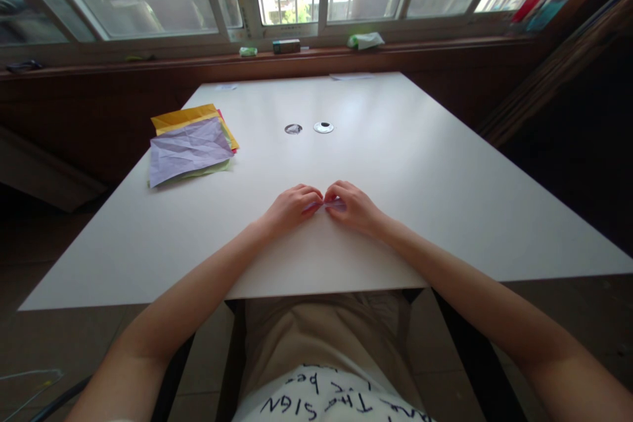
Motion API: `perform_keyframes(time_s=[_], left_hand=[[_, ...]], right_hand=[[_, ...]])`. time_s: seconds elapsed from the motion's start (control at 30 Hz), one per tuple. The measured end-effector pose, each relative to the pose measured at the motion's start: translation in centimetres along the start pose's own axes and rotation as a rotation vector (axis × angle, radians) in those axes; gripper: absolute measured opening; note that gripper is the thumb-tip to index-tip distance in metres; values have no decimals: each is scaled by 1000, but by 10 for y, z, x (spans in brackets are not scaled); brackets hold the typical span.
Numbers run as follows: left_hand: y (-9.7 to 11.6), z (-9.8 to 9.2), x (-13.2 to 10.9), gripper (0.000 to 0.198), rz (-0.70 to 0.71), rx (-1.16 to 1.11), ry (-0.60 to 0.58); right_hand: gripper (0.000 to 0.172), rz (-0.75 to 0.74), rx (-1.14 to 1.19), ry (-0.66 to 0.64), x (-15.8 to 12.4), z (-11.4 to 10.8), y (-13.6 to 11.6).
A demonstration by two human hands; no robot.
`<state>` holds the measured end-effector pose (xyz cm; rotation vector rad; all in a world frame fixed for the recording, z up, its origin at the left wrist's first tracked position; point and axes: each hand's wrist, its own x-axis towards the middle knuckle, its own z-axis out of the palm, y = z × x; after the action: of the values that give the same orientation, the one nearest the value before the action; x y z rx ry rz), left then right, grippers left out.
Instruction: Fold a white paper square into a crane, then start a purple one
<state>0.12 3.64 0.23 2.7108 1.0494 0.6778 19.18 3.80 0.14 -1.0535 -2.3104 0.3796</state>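
Note:
A small piece of folded purple paper (334, 203) is pinched between my two hands, low over the near middle of the white table. My left hand (295, 206) grips its left end, fingertips pressed together. On the other end my right hand (350, 204) is closed in the same way, and the fingertips of both hands nearly meet. Most of the paper is hidden behind my fingers, so its full shape cannot be made out.
The white table (420, 165) reaches towards the windows. At its left lies a stack of coloured paper (190, 145), creased purple on top. Beyond my hands are a dark round hole (293, 129) and a silvery disc (324, 127). A small box (286, 46) stands on the sill.

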Motion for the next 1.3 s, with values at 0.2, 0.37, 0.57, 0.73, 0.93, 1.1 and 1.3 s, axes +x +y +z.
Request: perform_keyframes(time_s=[0.2, 0.37, 0.57, 0.73, 0.93, 1.1, 1.3], left_hand=[[3, 0, 1, 15, -9, -21, 28], [3, 4, 1, 14, -24, -32, 50], [3, 4, 1, 12, -20, -45, 28], [3, 6, 1, 13, -26, -48, 12], [5, 7, 1, 13, -39, -35, -8], [5, 6, 1, 12, -37, -18, 7], [5, 6, 1, 12, -35, -8, 21]], right_hand=[[10, -20, 14, 19, 0, 1, 2], [8, 3, -34, 30, 0, -1, 0], [7, 17, -45, 27, 0, -2, 1], [7, 9, -44, 38, 0, -1, 2], [7, -5, -52, 53, -1, 1, 5], [6, -37, -59, 69, -1, 1, 5], [6, -39, -46, 71, -1, 1, 4]])
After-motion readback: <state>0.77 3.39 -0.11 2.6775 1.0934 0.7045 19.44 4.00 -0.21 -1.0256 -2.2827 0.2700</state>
